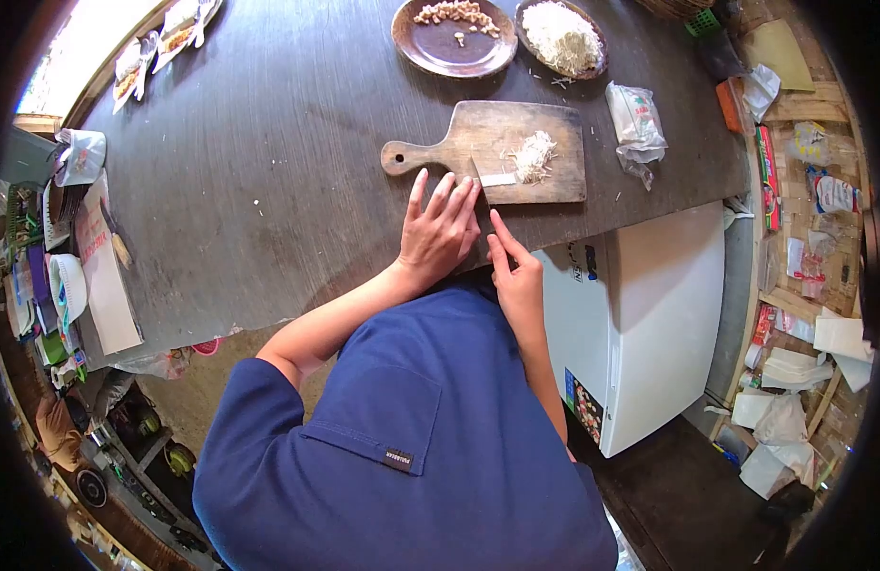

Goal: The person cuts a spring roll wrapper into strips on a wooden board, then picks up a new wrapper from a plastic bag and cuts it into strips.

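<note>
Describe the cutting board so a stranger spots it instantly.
Find the dark table. Near its lower edge in the picture lies the wooden cutting board, a small heap of pale shreds on it. Unlike the two round dishes beyond it, it is straight-sided, with a handle pointing left.

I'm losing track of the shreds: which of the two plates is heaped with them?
The right plate, nearer the bag: white shreds are piled on it. The left plate holds tan pieces, with much of its surface bare.

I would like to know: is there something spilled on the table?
Yes, slightly: a few pale shreds lie loose on the table, beside the brown plate heaped with similar shreds, so they look spilled.
</note>
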Motion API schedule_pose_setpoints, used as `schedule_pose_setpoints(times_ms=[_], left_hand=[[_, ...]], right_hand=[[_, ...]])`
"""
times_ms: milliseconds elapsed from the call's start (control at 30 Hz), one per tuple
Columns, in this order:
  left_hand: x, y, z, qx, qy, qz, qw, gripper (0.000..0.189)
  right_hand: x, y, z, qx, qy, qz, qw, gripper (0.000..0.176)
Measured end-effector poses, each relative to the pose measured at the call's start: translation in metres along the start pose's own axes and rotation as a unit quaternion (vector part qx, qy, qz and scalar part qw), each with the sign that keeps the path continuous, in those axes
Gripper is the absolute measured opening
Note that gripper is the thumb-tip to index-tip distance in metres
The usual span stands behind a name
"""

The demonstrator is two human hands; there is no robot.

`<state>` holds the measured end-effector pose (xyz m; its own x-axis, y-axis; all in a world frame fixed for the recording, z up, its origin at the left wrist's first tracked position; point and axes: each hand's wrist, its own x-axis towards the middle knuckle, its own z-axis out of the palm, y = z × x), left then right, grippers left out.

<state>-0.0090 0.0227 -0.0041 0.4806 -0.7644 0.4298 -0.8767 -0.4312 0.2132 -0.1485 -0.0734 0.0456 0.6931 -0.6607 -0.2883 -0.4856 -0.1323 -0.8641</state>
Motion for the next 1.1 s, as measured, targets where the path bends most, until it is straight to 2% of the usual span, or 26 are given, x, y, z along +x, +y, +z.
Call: schedule_pose_setpoints(times_ms=[100, 167, 300, 500, 600, 700, 900, 967, 1100], left_hand=[[0.001, 0.0, -0.002, 0.001, 0.003, 0.002, 1.0, 0.052], [0.0, 0.0, 0.0, 0.001, 0.007, 0.0, 1.0, 0.052], [0.001, 0.0, 0.0, -0.004, 0.007, 0.002, 1.0, 0.052], [0.0, -0.001, 0.0, -0.008, 0.011, -0.001, 1.0, 0.052], [-0.001, -0.001, 0.001, -0.006, 0.013, -0.006, 1.0, 0.052], [0.0, -0.001, 0.0, -0.009, 0.014, 0.008, 1.0, 0.052], [0.001, -0.003, -0.001, -0.013, 0.012, 0.004, 1.0, 0.051], [-0.001, -0.001, -0.002, -0.018, 0.007, -0.006, 1.0, 0.052], [0.0, -0.001, -0.001, -0.015, 0.002, 0.004, 1.0, 0.052]], right_hand=[[-0.002, -0.003, 0.0, 0.002, 0.007, -0.029, 1.0, 0.042], [-0.012, -0.009, -0.006, 0.004, -0.004, 0.017, 1.0, 0.04], [-0.012, -0.003, -0.004, -0.004, -0.002, 0.032, 0.999, 0.04], [-0.001, -0.005, 0.001, 0.033, 0.001, -0.012, 0.999, 0.042], [-0.011, -0.013, -0.006, -0.023, -0.014, 0.04, 0.999, 0.04], [-0.01, -0.003, -0.001, -0.016, -0.001, 0.021, 1.0, 0.04], [0.003, -0.002, 0.007, -0.015, 0.027, -0.085, 0.996, 0.041], [-0.008, -0.01, 0.0, -0.026, -0.001, 0.021, 0.999, 0.04], [-0.012, 0.007, 0.003, 0.014, 0.015, -0.001, 1.0, 0.041]])
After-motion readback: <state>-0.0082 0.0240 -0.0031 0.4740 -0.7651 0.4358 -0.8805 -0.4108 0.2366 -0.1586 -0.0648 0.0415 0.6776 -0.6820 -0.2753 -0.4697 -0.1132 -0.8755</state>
